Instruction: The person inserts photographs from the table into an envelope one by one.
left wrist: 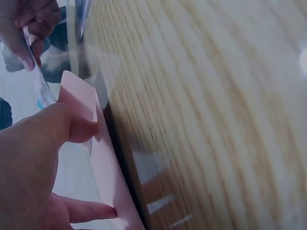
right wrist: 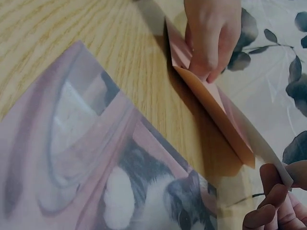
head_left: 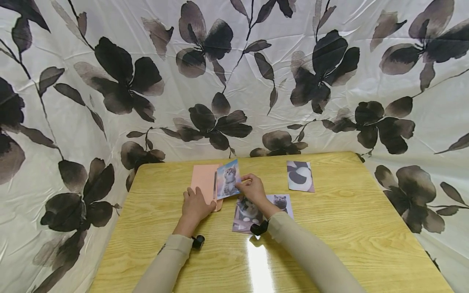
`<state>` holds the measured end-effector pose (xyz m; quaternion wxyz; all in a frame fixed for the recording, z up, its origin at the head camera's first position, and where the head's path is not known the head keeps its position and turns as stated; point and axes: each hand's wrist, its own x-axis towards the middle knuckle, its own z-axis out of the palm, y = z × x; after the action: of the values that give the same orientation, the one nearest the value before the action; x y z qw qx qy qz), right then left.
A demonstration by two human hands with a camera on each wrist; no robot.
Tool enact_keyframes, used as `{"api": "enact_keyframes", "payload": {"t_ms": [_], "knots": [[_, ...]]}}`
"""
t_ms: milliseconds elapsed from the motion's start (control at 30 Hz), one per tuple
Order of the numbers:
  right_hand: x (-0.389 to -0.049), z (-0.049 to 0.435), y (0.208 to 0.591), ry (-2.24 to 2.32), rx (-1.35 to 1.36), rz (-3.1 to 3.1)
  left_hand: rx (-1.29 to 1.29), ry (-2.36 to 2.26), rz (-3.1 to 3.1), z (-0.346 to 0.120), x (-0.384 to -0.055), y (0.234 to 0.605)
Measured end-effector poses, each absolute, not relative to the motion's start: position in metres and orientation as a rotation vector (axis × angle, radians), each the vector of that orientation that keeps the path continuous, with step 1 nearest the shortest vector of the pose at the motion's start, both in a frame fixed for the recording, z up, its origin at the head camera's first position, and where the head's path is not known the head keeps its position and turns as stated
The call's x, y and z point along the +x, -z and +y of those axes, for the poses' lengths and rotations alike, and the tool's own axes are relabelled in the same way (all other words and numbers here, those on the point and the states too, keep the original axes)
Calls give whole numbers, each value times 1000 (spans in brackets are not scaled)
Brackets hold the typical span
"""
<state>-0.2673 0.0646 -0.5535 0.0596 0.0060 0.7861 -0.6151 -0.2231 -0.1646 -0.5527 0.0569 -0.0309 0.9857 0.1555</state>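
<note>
A pink paper envelope (head_left: 202,179) lies at the back left of the table. My left hand (head_left: 196,205) holds it there, fingers on its face and thumb (left wrist: 79,129) at its open edge. Between thumb and fingertips my right hand (head_left: 253,189) pinches the right edge of a kitten picture card (head_left: 228,179). The card tilts, and its left side is right at the envelope's opening. From the right wrist, the envelope's edge (right wrist: 218,117) stands lifted, with the left hand (right wrist: 211,43) at its upper end.
Beneath my right wrist lie a fluffy-cat picture (head_left: 246,213) and a grey-cat picture (head_left: 282,201), partly covered by the arm. A black-and-white picture card (head_left: 300,177) lies at the back right of the wooden table (head_left: 348,228). Flowered cloth (head_left: 264,122) hangs behind.
</note>
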Motion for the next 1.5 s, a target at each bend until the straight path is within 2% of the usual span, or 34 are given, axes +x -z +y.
{"api": "enact_keyframes", "payload": {"t_ms": [933, 1500], "knots": [[-275, 42, 555, 1799, 102, 2430, -96, -477, 2991, -166, -223, 552], [-267, 37, 555, 1823, 123, 2439, -101, -503, 2985, -166, -223, 549]]}}
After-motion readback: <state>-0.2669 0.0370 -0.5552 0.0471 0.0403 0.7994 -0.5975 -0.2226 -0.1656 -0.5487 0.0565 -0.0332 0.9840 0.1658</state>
